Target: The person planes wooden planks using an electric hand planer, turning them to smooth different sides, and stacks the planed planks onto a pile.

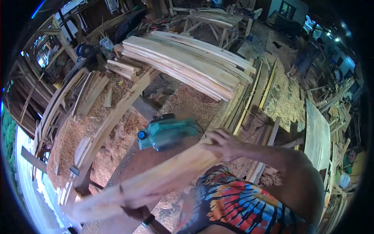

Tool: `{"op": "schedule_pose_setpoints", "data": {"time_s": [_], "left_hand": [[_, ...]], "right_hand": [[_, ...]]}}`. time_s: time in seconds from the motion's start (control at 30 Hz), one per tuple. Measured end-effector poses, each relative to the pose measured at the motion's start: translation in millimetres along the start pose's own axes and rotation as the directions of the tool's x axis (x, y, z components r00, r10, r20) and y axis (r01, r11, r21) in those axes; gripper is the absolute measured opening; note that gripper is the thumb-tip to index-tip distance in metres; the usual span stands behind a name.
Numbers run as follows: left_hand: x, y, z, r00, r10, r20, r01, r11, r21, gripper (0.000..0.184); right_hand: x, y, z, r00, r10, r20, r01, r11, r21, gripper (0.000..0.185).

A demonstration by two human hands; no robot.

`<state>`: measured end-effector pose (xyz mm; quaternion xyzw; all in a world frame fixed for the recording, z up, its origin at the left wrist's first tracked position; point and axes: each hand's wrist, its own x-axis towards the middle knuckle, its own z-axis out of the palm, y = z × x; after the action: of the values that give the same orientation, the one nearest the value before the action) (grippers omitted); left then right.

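Observation:
A long pale wooden board (163, 173) slants across the front of me, its lower left end smeared by motion. My right hand (224, 144) grips its upper right end, fingers wrapped over the edge. Lower down, my left hand (136, 212) is closed around the board's near edge, with a band on the wrist; part of that hand is hidden by the wood. Just beyond the board, a teal electric planer (167, 132) rests on the workbench (128, 167), apart from both hands.
A stack of planks (187, 62) lies across the supports ahead. Wood shavings (120, 132) cover much of the ground. A long beam (113, 117) runs along the left. Toward the back right a person (306, 54) stands in shadow, and a pale sheet (315, 132) leans at right.

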<state>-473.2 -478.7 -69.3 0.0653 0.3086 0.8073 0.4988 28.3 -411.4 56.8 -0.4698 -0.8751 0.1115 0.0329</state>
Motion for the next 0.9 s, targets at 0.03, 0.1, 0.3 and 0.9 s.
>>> {"op": "schedule_pose_setpoints", "data": {"time_s": [0.03, 0.1, 0.3, 0.9], "left_hand": [[7, -17, 42, 0.970, -0.130, 0.204, 0.142, 0.989, -0.044, 0.070], [16, -56, 126, 0.850, -0.300, 0.433, 0.346, 0.938, -0.029, 0.063], [-8, -232, 283, 0.604, -0.698, 0.385, 0.616, 0.715, 0.331, 0.032], [-43, -478, 346, 0.041, -0.979, 0.201, 0.905, 0.122, 0.408, 0.030]], "right_hand": [[-17, 11, -3, 0.997, 0.072, -0.011, -0.072, 0.997, 0.013, 0.095], [-51, 22, -9, 0.973, 0.202, -0.108, -0.203, 0.979, 0.009, 0.087], [-130, 47, 28, 0.741, 0.456, -0.494, -0.474, 0.875, 0.098, 0.065], [-189, 171, -5, 0.717, 0.626, -0.307, -0.588, 0.779, 0.217, 0.094]]}}
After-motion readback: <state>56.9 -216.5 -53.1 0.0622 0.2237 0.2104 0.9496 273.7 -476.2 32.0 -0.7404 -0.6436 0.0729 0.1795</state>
